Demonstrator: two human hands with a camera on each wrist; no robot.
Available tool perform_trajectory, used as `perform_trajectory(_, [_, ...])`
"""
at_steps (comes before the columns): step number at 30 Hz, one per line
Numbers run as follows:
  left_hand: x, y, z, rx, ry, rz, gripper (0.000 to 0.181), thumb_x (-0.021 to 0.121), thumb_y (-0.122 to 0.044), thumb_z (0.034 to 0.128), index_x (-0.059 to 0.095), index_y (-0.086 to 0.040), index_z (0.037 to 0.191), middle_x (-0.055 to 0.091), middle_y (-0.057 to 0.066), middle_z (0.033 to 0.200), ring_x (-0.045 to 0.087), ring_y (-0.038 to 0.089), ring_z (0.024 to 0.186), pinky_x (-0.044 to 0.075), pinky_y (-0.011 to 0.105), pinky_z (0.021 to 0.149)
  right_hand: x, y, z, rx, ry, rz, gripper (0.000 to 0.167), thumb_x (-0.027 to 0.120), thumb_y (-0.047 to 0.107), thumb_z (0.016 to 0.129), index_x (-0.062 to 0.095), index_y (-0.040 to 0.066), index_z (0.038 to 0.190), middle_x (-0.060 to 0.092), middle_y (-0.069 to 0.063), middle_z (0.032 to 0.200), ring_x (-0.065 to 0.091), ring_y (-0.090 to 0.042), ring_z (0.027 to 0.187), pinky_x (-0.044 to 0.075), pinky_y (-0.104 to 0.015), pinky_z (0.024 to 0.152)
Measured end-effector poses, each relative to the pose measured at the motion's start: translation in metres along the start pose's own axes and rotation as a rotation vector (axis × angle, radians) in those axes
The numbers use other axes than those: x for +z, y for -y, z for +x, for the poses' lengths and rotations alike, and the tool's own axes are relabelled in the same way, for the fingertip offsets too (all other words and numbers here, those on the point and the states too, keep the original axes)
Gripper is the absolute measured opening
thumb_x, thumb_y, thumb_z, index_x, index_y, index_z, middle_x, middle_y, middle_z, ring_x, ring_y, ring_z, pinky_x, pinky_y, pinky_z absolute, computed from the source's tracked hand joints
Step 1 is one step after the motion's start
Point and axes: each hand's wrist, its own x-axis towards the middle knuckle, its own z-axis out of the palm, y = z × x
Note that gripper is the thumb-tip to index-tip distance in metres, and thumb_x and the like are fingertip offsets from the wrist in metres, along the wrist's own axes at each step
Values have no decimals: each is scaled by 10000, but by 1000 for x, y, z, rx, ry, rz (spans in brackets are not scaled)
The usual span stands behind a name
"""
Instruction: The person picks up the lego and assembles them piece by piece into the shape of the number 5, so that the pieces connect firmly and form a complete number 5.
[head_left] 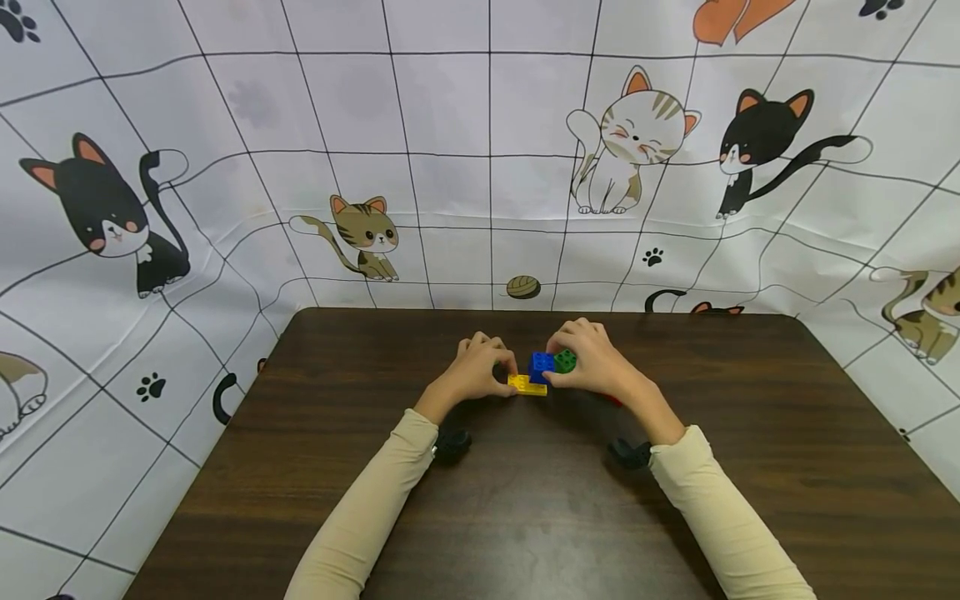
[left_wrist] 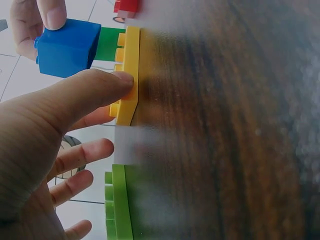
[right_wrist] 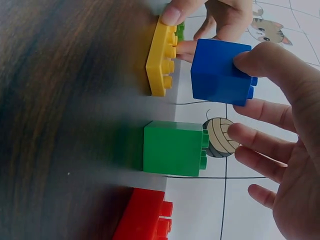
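My left hand pinches the flat yellow brick near its left end, thumb on its near side; the brick lies on the table. My right hand holds a blue brick between thumb and a finger. In the right wrist view the blue brick is raised off the table beside the studs of the yellow brick, with a gap between them. A green brick stands on the table beneath my right hand.
A red brick lies beyond the green one, mostly under my right hand in the head view. A light green flat brick sits on the table beside my left hand. Behind the table hangs a cat-patterned cloth.
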Motion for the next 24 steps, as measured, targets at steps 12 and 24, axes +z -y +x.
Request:
perform_trajectory(12, [-2, -1, -1, 4, -6, -10, 200, 841, -388, 840, 716, -266, 937, 625, 4, 1191, 426, 266, 1181, 275, 574, 1086, 6, 2, 1, -2, -10, -21, 305, 833, 331, 819, 707, 126, 1007, 626, -73, 1068, 472, -298, 1093, 324, -558, 982])
perform_trajectory(24, [-1, -1, -1, 3, 0, -13, 201, 833, -390, 848, 719, -260, 952, 631, 5, 1186, 425, 271, 1184, 276, 576, 1082, 11, 0, 1, 8, 0, -15, 316, 840, 310, 826, 710, 99, 1023, 640, -100, 1063, 463, -292, 1058, 319, -565, 991])
